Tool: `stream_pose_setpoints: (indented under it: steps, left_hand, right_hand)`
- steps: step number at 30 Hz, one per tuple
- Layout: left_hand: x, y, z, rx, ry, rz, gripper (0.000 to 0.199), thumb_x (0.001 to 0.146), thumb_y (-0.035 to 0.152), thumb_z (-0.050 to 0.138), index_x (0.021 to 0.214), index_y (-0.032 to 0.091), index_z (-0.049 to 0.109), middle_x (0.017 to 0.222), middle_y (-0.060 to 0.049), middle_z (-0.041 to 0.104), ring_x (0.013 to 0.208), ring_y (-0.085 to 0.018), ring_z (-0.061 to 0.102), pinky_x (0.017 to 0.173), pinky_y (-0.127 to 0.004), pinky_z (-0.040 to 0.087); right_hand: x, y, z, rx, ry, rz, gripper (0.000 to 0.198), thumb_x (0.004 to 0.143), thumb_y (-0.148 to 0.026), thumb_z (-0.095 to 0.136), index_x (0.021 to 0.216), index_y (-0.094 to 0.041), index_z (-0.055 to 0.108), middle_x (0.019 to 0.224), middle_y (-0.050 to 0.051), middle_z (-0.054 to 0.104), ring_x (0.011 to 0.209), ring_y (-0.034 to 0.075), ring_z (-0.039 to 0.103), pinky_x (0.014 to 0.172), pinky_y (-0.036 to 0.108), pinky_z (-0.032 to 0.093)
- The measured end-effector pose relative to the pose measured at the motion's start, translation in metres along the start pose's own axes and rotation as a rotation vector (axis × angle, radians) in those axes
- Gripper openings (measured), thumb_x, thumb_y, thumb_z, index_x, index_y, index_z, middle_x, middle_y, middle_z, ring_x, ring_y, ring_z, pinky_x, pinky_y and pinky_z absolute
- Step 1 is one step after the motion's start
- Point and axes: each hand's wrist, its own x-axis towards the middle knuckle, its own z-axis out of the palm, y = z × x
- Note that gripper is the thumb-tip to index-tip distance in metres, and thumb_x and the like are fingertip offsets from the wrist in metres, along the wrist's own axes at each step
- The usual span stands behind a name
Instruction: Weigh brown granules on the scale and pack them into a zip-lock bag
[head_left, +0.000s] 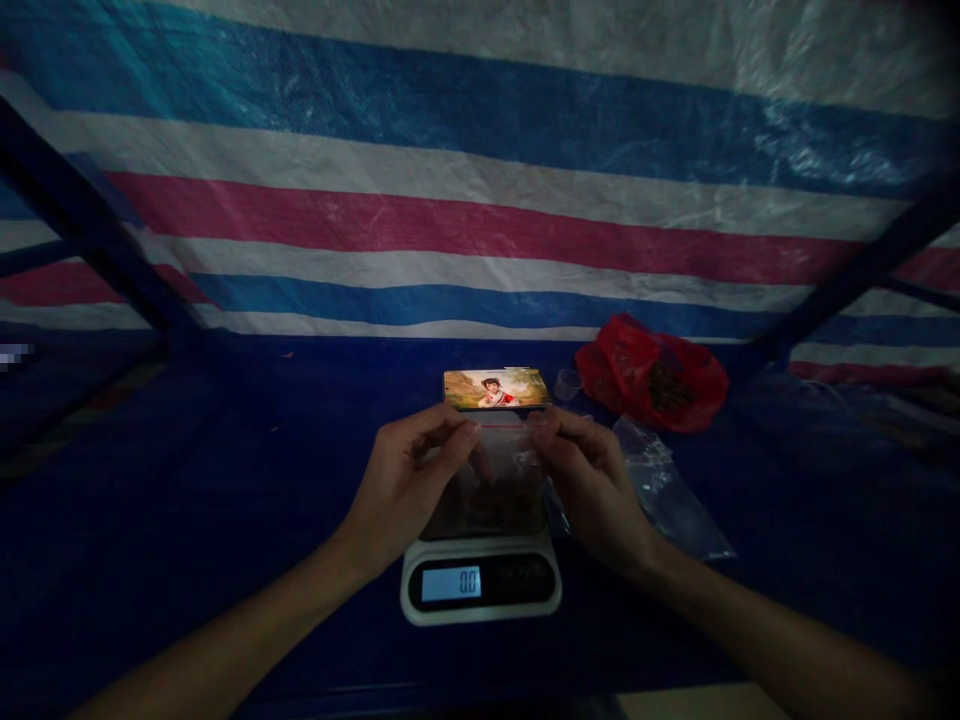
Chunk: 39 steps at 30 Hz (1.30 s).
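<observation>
A clear zip-lock bag [504, 470] with small dark pieces in its lower part hangs between my hands, over a white digital scale [480, 615]. My left hand [412, 465] pinches the bag's upper left corner, close to the red line along its top. On the other top corner, the fingers of my right hand [589, 470] are closed. The scale's lit display [451, 583] reads 0.0. Most of the weighing plate is hidden by the bag and my hands. Whether the bag touches the plate, I cannot tell.
Behind the bag, a phone [495, 389] shows a bright picture. A small clear cup [568, 384] stands beside it. Farther right sits a red plastic bag [622, 370] holding brown pieces. Empty clear bags [675, 500] lie right of my right hand, on the dark blue surface [300, 540].
</observation>
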Motion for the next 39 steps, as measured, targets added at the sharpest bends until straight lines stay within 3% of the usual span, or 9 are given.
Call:
stream_pose_setpoints:
  steps: [4,8,15,19,26,32,34,37,39]
  left_hand:
    - [-0.004,-0.001,0.004,0.061,0.0,0.011,0.017,0.095,0.036,0.069,0.089,0.023,0.077,0.081,-0.001,0.078,0.073,-0.016,0.072,0.066,-0.024,0.056]
    - [-0.007,-0.001,0.008,0.04,-0.019,0.006,0.019,0.097,0.038,0.067,0.096,0.024,0.079,0.087,-0.002,0.079,0.078,-0.017,0.074,0.07,-0.025,0.058]
    - [-0.007,-0.001,0.009,-0.055,-0.032,-0.034,0.018,0.094,0.039,0.069,0.089,0.024,0.077,0.076,-0.001,0.075,0.069,-0.017,0.071,0.062,-0.026,0.057]
    - [-0.008,0.001,0.008,0.001,-0.077,-0.019,0.019,0.095,0.035,0.067,0.083,0.022,0.075,0.073,0.0,0.072,0.065,-0.015,0.067,0.058,-0.023,0.053]
    - [-0.005,0.001,0.005,0.173,-0.141,0.042,0.026,0.096,0.039,0.064,0.081,0.021,0.074,0.07,0.0,0.068,0.061,-0.014,0.061,0.055,-0.023,0.047]
    - [-0.002,0.007,0.004,0.168,0.0,0.105,0.021,0.089,0.031,0.074,0.07,0.022,0.076,0.057,0.003,0.068,0.049,-0.012,0.06,0.049,-0.021,0.047]
    - [-0.002,0.007,0.004,0.124,0.057,0.111,0.018,0.087,0.028,0.076,0.069,0.022,0.077,0.055,0.003,0.069,0.045,-0.012,0.06,0.045,-0.021,0.046]
    - [0.0,0.003,0.0,0.094,0.061,0.089,0.015,0.086,0.028,0.077,0.072,0.022,0.08,0.06,0.002,0.073,0.05,-0.014,0.065,0.049,-0.022,0.05]
    - [0.007,-0.001,-0.008,0.07,0.114,0.07,0.012,0.084,0.03,0.08,0.077,0.021,0.081,0.067,0.0,0.077,0.058,-0.015,0.07,0.056,-0.023,0.055]
  right_hand:
    - [-0.004,-0.001,0.004,-0.042,-0.037,0.038,0.03,0.096,-0.045,0.069,0.077,-0.023,0.069,0.072,-0.001,0.058,0.064,0.013,0.049,0.059,0.026,0.042]
    - [-0.007,-0.007,0.009,-0.138,-0.11,0.019,0.026,0.095,-0.047,0.07,0.083,-0.025,0.073,0.078,0.001,0.064,0.07,0.016,0.056,0.061,0.026,0.048]
    - [-0.007,-0.012,0.009,-0.2,-0.139,0.012,0.031,0.097,-0.048,0.067,0.077,-0.024,0.07,0.07,0.0,0.058,0.064,0.015,0.054,0.055,0.026,0.045]
    - [-0.007,-0.01,0.009,-0.177,-0.123,0.0,0.033,0.094,-0.047,0.069,0.073,-0.023,0.067,0.068,-0.001,0.057,0.062,0.014,0.052,0.053,0.025,0.043]
    - [-0.005,-0.019,0.013,-0.235,-0.255,0.057,0.037,0.096,-0.053,0.067,0.075,-0.022,0.065,0.068,-0.002,0.058,0.062,0.013,0.052,0.056,0.026,0.041]
    - [0.002,-0.016,0.007,-0.324,-0.223,-0.049,0.034,0.098,-0.048,0.065,0.078,-0.021,0.07,0.067,-0.001,0.062,0.061,0.013,0.055,0.053,0.024,0.042]
    - [0.003,-0.011,0.007,-0.273,-0.219,-0.01,0.033,0.096,-0.049,0.066,0.08,-0.021,0.073,0.064,-0.001,0.065,0.054,0.013,0.057,0.048,0.024,0.043]
    - [0.005,-0.009,0.008,-0.175,-0.247,0.088,0.034,0.094,-0.052,0.069,0.082,-0.02,0.073,0.06,-0.001,0.067,0.043,0.014,0.059,0.039,0.025,0.043]
    - [0.011,-0.017,0.002,-0.167,-0.218,0.048,0.034,0.094,-0.051,0.069,0.084,-0.019,0.074,0.062,0.0,0.07,0.043,0.015,0.062,0.041,0.026,0.047]
